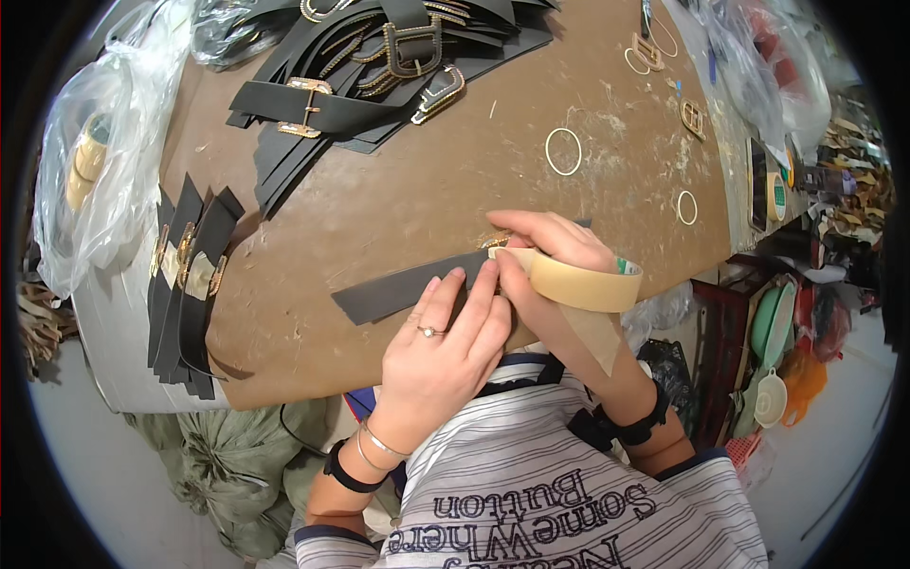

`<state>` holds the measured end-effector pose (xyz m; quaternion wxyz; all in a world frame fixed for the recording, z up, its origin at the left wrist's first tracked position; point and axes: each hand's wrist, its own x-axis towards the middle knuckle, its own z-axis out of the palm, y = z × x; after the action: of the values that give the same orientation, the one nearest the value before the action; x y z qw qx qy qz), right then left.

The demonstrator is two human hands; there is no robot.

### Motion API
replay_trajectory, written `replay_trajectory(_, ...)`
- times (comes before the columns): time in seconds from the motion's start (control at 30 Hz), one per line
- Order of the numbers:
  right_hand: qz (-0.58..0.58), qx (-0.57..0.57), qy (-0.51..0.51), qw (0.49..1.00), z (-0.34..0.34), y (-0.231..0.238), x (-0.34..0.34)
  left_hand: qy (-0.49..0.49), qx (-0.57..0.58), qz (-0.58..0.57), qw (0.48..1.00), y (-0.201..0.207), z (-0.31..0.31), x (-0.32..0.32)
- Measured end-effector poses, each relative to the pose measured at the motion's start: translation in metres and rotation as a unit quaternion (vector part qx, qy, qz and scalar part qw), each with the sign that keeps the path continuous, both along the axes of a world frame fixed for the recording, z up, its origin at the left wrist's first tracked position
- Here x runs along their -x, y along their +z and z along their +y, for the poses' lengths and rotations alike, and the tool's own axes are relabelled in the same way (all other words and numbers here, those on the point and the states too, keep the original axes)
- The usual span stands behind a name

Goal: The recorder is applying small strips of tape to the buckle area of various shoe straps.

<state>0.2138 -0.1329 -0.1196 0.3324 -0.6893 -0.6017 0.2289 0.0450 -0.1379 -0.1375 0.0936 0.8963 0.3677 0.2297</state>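
Note:
A dark belt strap point(408, 284) lies slantwise near the table's front edge, with a gold buckle point(494, 241) partly hidden under my fingers. My left hand point(450, 337) holds the strap beside the buckle, its fingertips pressed on the strap and its thumb out of sight. In my right hand point(555, 248) is a roll of cream masking tape point(588, 284), which hangs over the wrist side. The tape's free end reaches the buckle, where my right thumb meets the left index fingertip.
A pile of black belts with buckles point(412, 49) covers the far middle. Several strapped buckles point(190, 256) lie at the left edge. Rubber bands point(563, 152) and a loose buckle point(692, 119) lie right. Clear plastic bags point(104, 133) hang at the left; a phone point(756, 185) is at the right.

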Motion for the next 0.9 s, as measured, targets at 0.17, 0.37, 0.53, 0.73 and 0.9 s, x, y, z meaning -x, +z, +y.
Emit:
replay_trajectory(0.17,0.001,0.02,0.047,0.999,0.004,0.002,-0.007,-0.032,-0.062,0.13,0.989,0.009,0.001,-0.006)
replay_trajectory(0.37,-0.012,0.007,0.068,0.998,0.006,0.005,-0.007,-0.067,-0.037,0.064,0.995,0.005,0.012,0.01)
replay_trajectory(0.53,0.005,0.04,0.069,0.997,0.006,0.009,-0.009,-0.075,-0.067,0.063,0.993,0.0,0.011,0.013)
replay_trajectory(0.73,-0.004,0.054,0.059,0.997,0.007,0.009,-0.008,-0.09,-0.04,0.062,0.993,0.003,0.016,0.018)
replay_trajectory(0.9,0.001,0.048,0.054,0.997,0.007,0.013,-0.007,-0.109,-0.105,0.154,0.976,0.01,0.013,0.006)
